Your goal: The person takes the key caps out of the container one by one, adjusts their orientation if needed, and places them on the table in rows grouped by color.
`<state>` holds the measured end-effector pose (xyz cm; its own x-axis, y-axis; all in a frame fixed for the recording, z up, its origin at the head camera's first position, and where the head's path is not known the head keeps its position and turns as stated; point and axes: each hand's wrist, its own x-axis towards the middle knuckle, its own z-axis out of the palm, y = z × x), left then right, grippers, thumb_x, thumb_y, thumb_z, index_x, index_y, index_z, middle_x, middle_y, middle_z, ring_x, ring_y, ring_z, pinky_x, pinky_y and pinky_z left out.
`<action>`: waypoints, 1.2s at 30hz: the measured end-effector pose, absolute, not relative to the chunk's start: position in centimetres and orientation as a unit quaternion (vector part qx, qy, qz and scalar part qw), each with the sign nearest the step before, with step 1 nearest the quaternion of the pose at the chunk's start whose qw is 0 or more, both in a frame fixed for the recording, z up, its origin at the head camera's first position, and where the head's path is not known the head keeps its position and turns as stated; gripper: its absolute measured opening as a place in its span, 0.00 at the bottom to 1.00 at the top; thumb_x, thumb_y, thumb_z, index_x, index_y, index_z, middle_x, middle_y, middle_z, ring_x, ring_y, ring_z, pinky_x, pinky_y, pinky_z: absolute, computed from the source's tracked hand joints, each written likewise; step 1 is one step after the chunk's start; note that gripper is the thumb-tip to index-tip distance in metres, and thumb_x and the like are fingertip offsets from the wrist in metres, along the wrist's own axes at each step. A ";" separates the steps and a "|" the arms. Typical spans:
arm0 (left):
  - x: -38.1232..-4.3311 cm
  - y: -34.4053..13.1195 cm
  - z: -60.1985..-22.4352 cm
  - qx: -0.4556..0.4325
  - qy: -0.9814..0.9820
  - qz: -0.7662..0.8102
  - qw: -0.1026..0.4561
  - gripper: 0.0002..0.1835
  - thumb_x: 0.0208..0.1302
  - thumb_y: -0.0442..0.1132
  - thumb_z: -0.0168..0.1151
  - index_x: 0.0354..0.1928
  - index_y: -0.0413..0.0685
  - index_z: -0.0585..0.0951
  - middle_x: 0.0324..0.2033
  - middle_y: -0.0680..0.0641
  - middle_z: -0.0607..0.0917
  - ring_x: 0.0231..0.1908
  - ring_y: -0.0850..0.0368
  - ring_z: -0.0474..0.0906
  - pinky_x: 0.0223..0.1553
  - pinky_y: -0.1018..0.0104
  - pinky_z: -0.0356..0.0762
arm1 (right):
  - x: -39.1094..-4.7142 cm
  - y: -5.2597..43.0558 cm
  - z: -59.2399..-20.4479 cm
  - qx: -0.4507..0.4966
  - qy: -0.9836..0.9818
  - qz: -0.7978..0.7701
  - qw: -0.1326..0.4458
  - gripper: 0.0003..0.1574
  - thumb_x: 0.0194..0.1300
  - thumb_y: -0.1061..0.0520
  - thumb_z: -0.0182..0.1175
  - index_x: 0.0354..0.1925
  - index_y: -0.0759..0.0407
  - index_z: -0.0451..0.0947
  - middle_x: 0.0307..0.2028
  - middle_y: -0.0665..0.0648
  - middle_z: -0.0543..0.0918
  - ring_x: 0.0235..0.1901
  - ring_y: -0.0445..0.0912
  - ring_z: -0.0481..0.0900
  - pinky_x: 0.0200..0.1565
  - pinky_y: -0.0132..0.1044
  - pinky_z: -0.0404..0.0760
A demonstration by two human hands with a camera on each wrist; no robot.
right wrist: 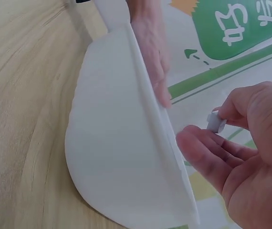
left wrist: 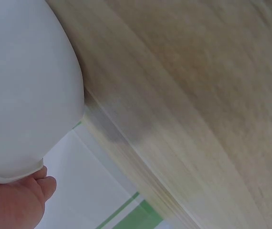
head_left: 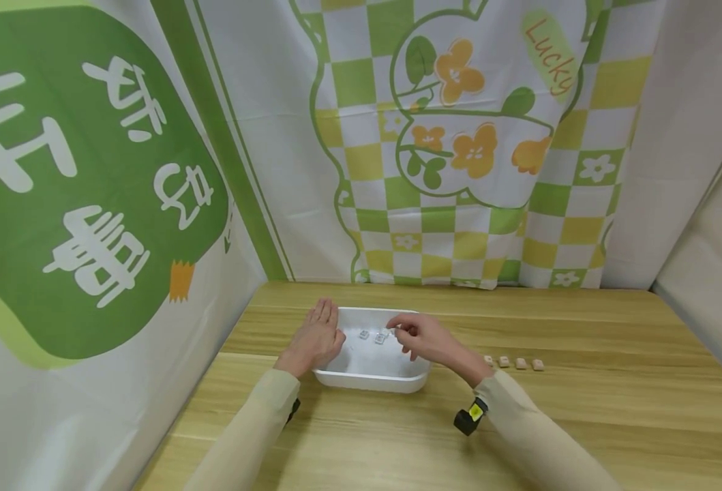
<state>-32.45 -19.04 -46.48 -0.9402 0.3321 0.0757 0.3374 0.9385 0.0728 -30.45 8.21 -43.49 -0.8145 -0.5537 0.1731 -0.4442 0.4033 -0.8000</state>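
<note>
Above white tray (head_left: 369, 382), right fingers (right wrist: 238, 101) pinching small pale block (right wrist: 216, 123), left fingers (head_left: 324, 312) straight against tray

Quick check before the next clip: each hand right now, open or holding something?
Left hand: open, fingers straight, resting on the rim of the white tray.
Right hand: closed, pinching a small pale piece.

Bare wood leaves passage along the far edge of the table (head_left: 612, 341) and between its right edge and small blocks (head_left: 521, 364). Left of centre, the walls of a white tray (head_left: 369, 383), the left hand (head_left: 315, 339) and the right hand (head_left: 427, 338) obstruct.
</note>
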 end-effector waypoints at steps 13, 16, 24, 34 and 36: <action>-32.4 -19.0 -46.2 -0.168 -0.984 -0.050 0.021 0.35 0.73 0.45 0.36 0.74 0.28 0.51 0.76 0.32 0.47 0.77 0.38 0.42 0.77 0.48 0.44 | -29.2 11.7 -43.1 -0.295 0.833 -0.465 0.057 0.19 0.72 0.60 0.51 0.56 0.63 0.79 0.26 0.62 0.81 0.25 0.46 0.81 0.30 0.46 0.87; -32.4 -19.0 -46.2 -0.169 -0.984 -0.046 0.023 0.34 0.73 0.45 0.37 0.74 0.28 0.51 0.76 0.32 0.48 0.77 0.38 0.43 0.77 0.48 0.45 | -28.9 12.8 -42.8 -0.304 0.840 -0.446 0.052 0.18 0.72 0.60 0.52 0.55 0.63 0.80 0.28 0.63 0.83 0.24 0.47 0.81 0.29 0.48 0.86; -32.5 -19.1 -46.4 -0.171 -0.984 -0.051 0.024 0.34 0.73 0.45 0.37 0.74 0.29 0.51 0.76 0.32 0.48 0.77 0.38 0.42 0.77 0.48 0.44 | -28.0 16.5 -42.7 -0.324 0.859 -0.395 0.032 0.17 0.70 0.61 0.54 0.54 0.62 0.81 0.34 0.56 0.82 0.25 0.47 0.80 0.25 0.40 0.85; -32.4 -19.1 -46.1 -0.171 -0.984 -0.053 0.021 0.35 0.72 0.45 0.35 0.74 0.29 0.51 0.76 0.32 0.47 0.77 0.38 0.42 0.77 0.48 0.45 | -26.7 20.3 -43.1 -0.311 0.890 -0.333 0.025 0.16 0.71 0.60 0.55 0.53 0.60 0.82 0.34 0.56 0.82 0.21 0.39 0.78 0.22 0.30 0.80; -32.4 -19.1 -46.2 -0.170 -0.984 -0.053 0.019 0.35 0.72 0.46 0.35 0.74 0.29 0.51 0.76 0.32 0.47 0.77 0.38 0.42 0.77 0.48 0.44 | -26.4 20.9 -43.3 -0.310 0.892 -0.328 0.029 0.16 0.70 0.60 0.55 0.53 0.61 0.82 0.34 0.56 0.82 0.21 0.39 0.78 0.22 0.30 0.79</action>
